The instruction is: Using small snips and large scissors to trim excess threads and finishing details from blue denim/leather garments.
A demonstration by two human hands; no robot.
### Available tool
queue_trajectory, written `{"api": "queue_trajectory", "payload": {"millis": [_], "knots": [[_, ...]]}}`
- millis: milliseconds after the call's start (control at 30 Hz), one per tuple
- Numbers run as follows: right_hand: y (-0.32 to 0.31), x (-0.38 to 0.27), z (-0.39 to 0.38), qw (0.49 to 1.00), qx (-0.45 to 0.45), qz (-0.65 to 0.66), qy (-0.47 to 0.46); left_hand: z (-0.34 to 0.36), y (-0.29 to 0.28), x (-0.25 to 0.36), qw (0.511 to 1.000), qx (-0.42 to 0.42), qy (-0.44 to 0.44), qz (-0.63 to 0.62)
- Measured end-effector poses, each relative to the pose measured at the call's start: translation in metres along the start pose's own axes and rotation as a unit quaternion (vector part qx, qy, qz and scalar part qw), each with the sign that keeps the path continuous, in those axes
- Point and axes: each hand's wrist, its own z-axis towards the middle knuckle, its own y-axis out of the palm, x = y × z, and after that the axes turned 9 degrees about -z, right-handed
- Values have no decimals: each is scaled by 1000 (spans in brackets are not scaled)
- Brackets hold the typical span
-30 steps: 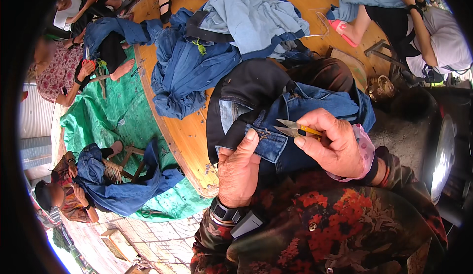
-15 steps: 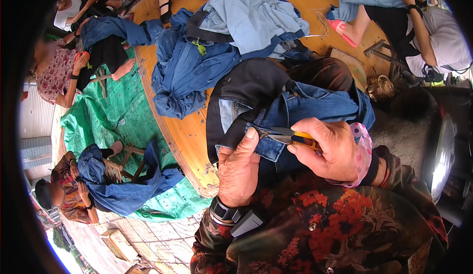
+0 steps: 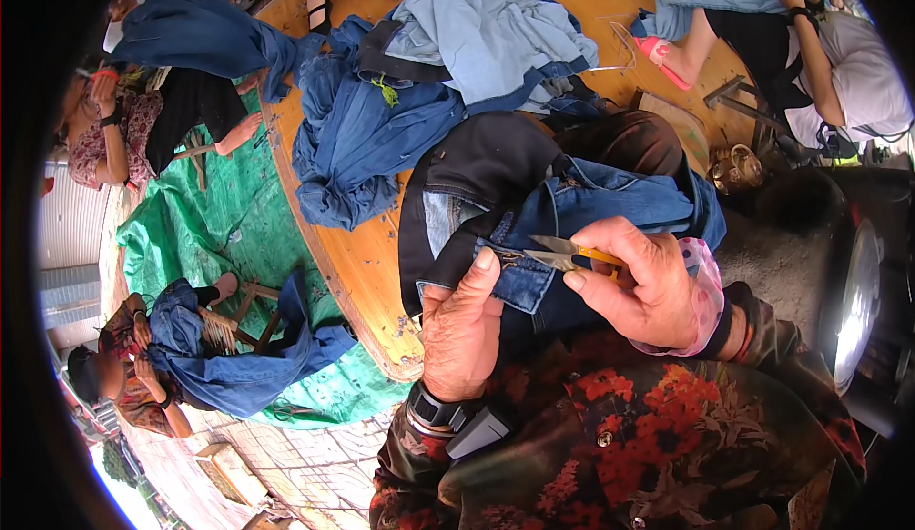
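Left hand [image 3: 464, 332], lower centre of frame, clamped on denim garment [image 3: 534, 244]; seam edge being pinned flat under thumb. Right hand [image 3: 648, 287], just right, closed around yellow-handled thread snips [image 3: 570, 253]; blades being held parted at seam. Cloth best kept taut, tips kept shallow. Denim pile [image 3: 400, 111] lying on wooden platform [image 3: 357, 263], upper centre.

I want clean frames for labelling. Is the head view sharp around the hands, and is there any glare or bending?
Head view: right hand, thread snips and denim piece are sharp in even daylight; glare on the metal rim at right; table edge bows, corners black.
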Motion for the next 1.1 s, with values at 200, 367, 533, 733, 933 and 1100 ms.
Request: {"api": "queue_trajectory", "payload": {"millis": [200, 367, 533, 733, 933, 1100], "knots": [[5, 3, -1, 998, 28, 0, -65, 1, -5, -1, 1000, 14, -15, -7], [8, 6, -1, 995, -24, 100, 12, 3, 2, -1, 1000, 23, -8, -18], [4, 2, 0, 997, -20, 70, -11, 4, -1, -1, 999, 30, -10, -26], [10, 2, 7, 996, 5, -34, -78, 3, -2, 2, 1000, 15, 0, -4], [19, 11, 9, 996, -56, 67, -8, 8, -17, 13, 998, -1, -57, -23], [25, 2, 27, 977, -8, 197, -83, 5, -33, 21, 997, -6, -31, 71]]}}
